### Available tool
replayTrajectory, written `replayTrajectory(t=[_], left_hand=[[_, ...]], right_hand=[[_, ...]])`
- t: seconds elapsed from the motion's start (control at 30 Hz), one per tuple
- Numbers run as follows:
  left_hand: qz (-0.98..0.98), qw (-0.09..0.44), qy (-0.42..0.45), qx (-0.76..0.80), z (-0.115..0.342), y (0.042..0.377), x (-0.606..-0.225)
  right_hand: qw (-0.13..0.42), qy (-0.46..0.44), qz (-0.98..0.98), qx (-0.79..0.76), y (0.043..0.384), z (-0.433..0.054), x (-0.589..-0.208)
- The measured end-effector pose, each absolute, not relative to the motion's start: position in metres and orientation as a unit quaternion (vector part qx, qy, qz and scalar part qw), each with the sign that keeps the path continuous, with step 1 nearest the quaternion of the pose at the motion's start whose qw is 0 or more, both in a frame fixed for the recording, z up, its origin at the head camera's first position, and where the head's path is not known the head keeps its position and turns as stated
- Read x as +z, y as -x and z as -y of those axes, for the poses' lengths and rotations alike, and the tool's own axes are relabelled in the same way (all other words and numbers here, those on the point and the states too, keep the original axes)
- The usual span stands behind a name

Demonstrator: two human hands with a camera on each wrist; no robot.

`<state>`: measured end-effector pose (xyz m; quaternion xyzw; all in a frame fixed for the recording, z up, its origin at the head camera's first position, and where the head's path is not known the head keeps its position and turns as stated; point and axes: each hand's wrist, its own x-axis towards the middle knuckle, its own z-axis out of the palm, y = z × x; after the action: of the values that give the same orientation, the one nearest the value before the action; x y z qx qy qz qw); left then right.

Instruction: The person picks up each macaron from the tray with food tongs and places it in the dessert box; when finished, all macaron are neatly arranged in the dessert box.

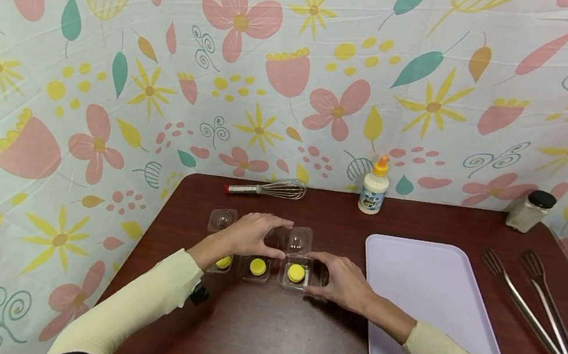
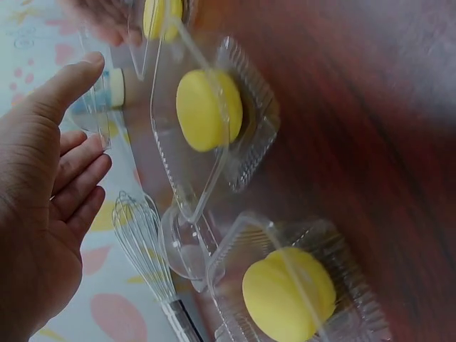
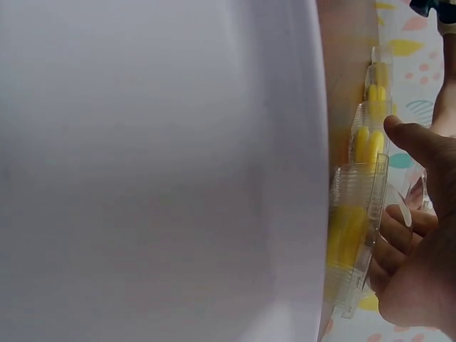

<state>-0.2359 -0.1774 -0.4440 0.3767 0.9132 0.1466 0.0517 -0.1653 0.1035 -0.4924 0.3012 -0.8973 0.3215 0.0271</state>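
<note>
Clear plastic boxes with raised lids stand in a row, each with a yellow macaron (image 1: 257, 266) in its base. My left hand (image 1: 252, 235) reaches over the left part of the row, thumb and fingers spread near the raised lid (image 1: 300, 240) of a box further right. In the left wrist view, that palm (image 2: 28, 185) faces the boxes with nothing between its fingers. My right hand (image 1: 342, 283) spans the right end of the row, fingers at the back and thumb at the front. The right wrist view has its loosely bent fingers beside the nearest box (image 3: 356, 185).
A lavender tray (image 1: 410, 273) lies right of the row, under my right forearm. Behind stand a whisk (image 1: 267, 189), lying flat, and a glue bottle (image 1: 374, 187). Metal tongs (image 1: 541, 317) and a black-lidded jar (image 1: 530, 212) are at the far right. A flowered cloth hangs behind the table.
</note>
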Motion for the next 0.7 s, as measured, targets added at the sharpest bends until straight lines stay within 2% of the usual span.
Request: replayTrajectory(t=[0.37, 0.7], left_hand=[[-0.908, 0.05, -0.393, 0.134, 0.175, 0.217, -0.448], [-0.912, 0.026, -0.394, 0.109, 0.168, 0.198, -0.455]], right_hand=[[0.022, -0.274, 0.902, 0.332, 0.166, -0.105, -0.493], [0.023, -0.267, 0.898, 0.349, 0.167, -0.107, -0.49]])
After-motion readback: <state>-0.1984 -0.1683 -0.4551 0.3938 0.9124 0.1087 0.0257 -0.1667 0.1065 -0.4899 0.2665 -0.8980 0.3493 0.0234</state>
